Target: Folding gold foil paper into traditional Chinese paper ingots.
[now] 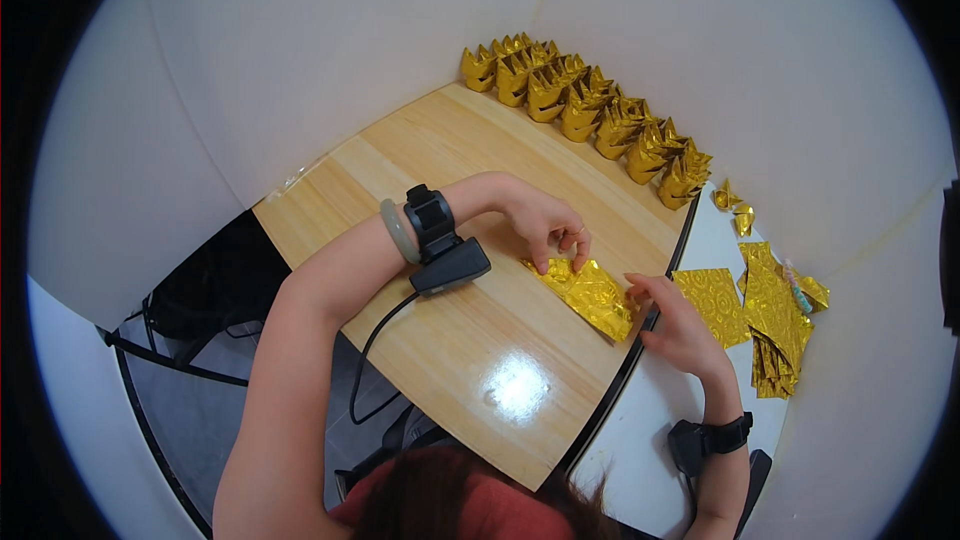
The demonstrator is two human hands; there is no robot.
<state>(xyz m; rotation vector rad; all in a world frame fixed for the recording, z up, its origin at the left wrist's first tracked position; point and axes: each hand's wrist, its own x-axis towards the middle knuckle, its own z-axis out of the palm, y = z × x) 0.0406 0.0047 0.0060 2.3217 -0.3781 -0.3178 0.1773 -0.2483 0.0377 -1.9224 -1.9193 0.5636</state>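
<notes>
A folded sheet of gold foil paper [590, 298] lies on the wooden board, its surface creased and shiny. My left hand [545, 223] reaches over its far left edge, thumb and fingers bent down onto the paper. At the paper's right end is my right hand [678, 325], with thumb and fingers apart around the corner and nothing visibly gripped. Whether its fingertips touch the paper, I cannot tell.
Several stacks of folded gold paper pieces [583, 105] line the board's [400, 155] far edge. On the white table [640, 410] lie a flat gold sheet [712, 305], a pile of gold sheets [775, 315], two small folded pieces [742, 218] and a pen-like stick [797, 287]. Black cable [365, 370] hangs from my left wrist device.
</notes>
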